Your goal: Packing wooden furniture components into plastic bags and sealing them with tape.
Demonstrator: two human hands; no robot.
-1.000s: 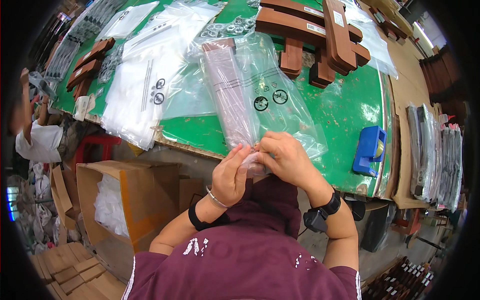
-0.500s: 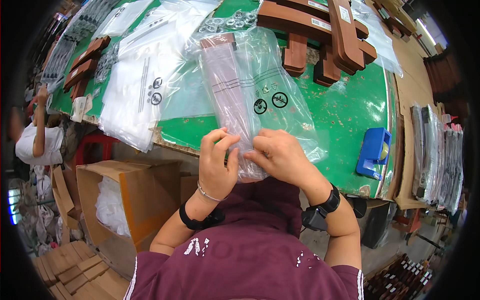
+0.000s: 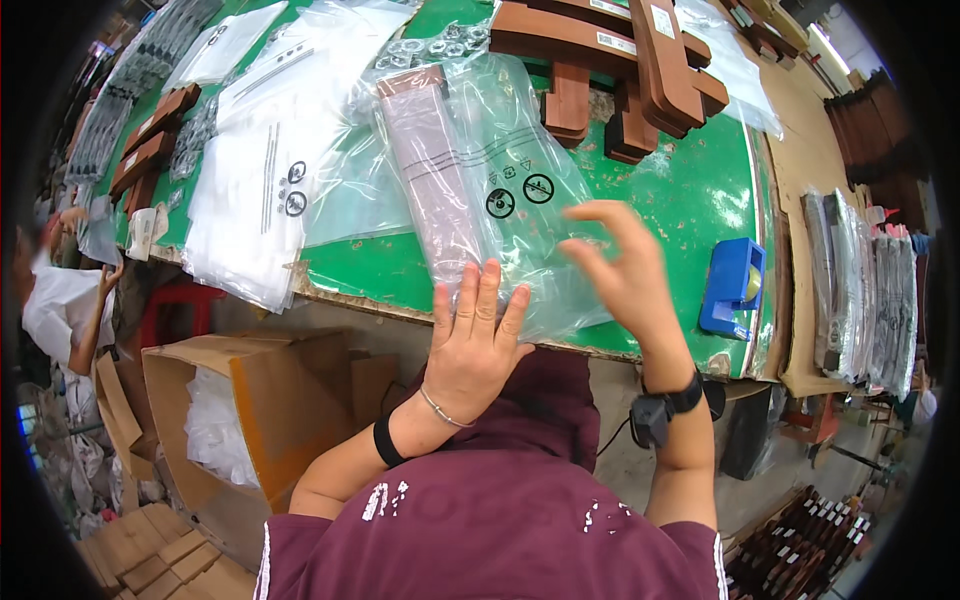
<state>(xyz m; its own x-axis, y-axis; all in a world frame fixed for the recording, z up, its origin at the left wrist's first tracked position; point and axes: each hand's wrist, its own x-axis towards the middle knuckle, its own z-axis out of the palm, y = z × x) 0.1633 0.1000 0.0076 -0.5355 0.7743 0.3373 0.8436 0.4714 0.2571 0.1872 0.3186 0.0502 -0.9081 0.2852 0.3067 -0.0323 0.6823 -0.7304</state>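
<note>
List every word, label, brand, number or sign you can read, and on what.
Clear bag: two round black pictograms, three smaller signs above.
White bags: similar round signs, details too small.
Brown wooden pieces: white labels, too small to read.
Maroon shirt: worn print, no whole word clear.

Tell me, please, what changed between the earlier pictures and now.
The right hand let go of the clear bag and moved right and forward. The left hand now lies flat on the bag's near end. The tape dispenser and wooden pieces stayed.
</note>
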